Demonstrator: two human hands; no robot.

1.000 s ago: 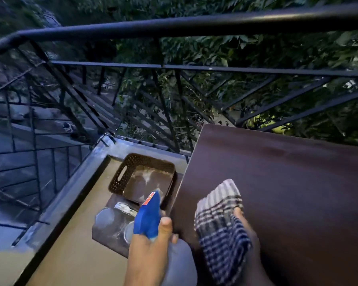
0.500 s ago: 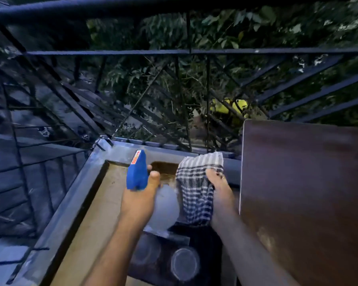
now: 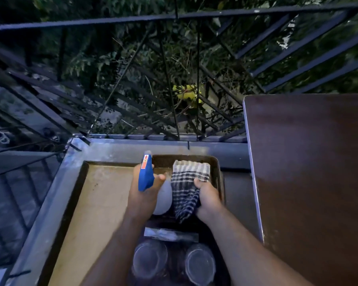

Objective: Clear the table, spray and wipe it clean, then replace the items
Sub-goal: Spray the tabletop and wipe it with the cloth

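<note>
Both hands shifted off table [image 3: 310, 182] to floor-level basket [image 3: 216, 168]. Left hand [image 3: 142, 195] clenched around spray bottle [image 3: 145, 176], body mostly hidden. Right hand [image 3: 208, 198] grips checked cloth [image 3: 186, 188] over basket. Two glasses [image 3: 150, 259] below, dim, partly cut off.

**What the Head View Cannot Settle**

The basket [image 3: 216, 168] is the landmark. Most of its interior is covered by the checked cloth [image 3: 187, 188] and the spray bottle [image 3: 153, 186]; its near edge cannot be traced. The bottle's pale body is largely hidden behind the left hand [image 3: 142, 195]. Nearer than the basket, two glasses [image 3: 150, 260] are dim, partly crossed by forearms, their contents unreadable. Right of the basket, the table [image 3: 310, 172] runs off the frame's right and bottom edges.
</note>
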